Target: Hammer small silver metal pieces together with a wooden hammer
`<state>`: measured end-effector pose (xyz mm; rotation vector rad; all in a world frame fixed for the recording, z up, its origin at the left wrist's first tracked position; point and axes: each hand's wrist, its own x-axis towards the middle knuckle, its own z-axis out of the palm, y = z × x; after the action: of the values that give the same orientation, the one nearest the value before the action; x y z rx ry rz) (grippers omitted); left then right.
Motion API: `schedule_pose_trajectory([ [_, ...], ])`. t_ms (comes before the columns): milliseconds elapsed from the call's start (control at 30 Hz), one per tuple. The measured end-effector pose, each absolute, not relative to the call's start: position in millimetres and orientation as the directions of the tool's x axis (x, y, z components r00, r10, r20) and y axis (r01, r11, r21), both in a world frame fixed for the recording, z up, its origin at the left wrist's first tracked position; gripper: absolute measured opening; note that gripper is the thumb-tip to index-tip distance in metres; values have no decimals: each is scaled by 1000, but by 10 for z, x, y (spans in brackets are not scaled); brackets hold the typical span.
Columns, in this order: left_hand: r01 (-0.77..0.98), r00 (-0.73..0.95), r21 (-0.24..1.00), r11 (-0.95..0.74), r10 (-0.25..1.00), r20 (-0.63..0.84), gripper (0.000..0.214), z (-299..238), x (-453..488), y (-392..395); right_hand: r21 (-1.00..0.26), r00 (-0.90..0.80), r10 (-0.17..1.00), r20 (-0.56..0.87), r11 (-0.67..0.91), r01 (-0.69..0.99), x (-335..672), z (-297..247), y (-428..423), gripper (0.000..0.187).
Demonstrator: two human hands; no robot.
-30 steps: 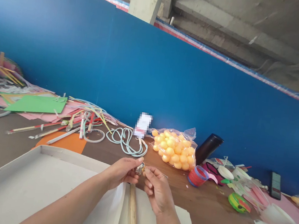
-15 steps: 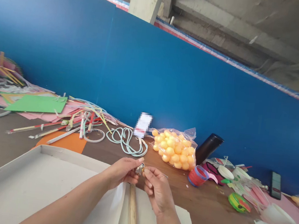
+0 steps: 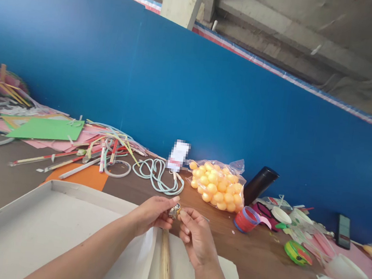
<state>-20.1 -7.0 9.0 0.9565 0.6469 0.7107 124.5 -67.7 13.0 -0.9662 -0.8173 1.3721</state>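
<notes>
Right, all the action was at the middle, where both hands met over a small shiny ball (image 3: 173,211). The left hand (image 3: 151,215) had it from the left, thumb on top and fingers curled below. From the other side came the right hand (image 3: 197,237), thumb and forefinger pinched tight at the ball's right edge; precisely which part they gripped was too small to tell. A thin grey sliver (image 3: 206,219) poked out behind that right hand, and whether it was held or lying loose, nobody could say from here.

Just below, a pale wooden stick (image 3: 165,266) lay lengthwise beside the wall of a white tray (image 3: 91,192). So where was the danger? Chiefly in that fingertip grip: a round, slick-looking surface offered little to hold, and one uneven squeeze or sharp tug could have shot the ball free. From there it might have dropped onto the stick or rolled across the brown table (image 3: 246,260). Rightward, a tub of red stuff (image 3: 246,219) and the scraps beyond could have swallowed it; farther back sat a clear bag of orange balls (image 3: 217,187). A drooping forearm, too, might have nudged the tray.
</notes>
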Motion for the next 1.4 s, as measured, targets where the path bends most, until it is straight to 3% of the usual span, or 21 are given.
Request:
schedule_pose_trajectory([
  [1400, -219, 613, 894, 390, 768, -185, 44, 118, -194, -89, -913, 17, 999, -37, -27, -407, 1251, 121, -672, 12],
])
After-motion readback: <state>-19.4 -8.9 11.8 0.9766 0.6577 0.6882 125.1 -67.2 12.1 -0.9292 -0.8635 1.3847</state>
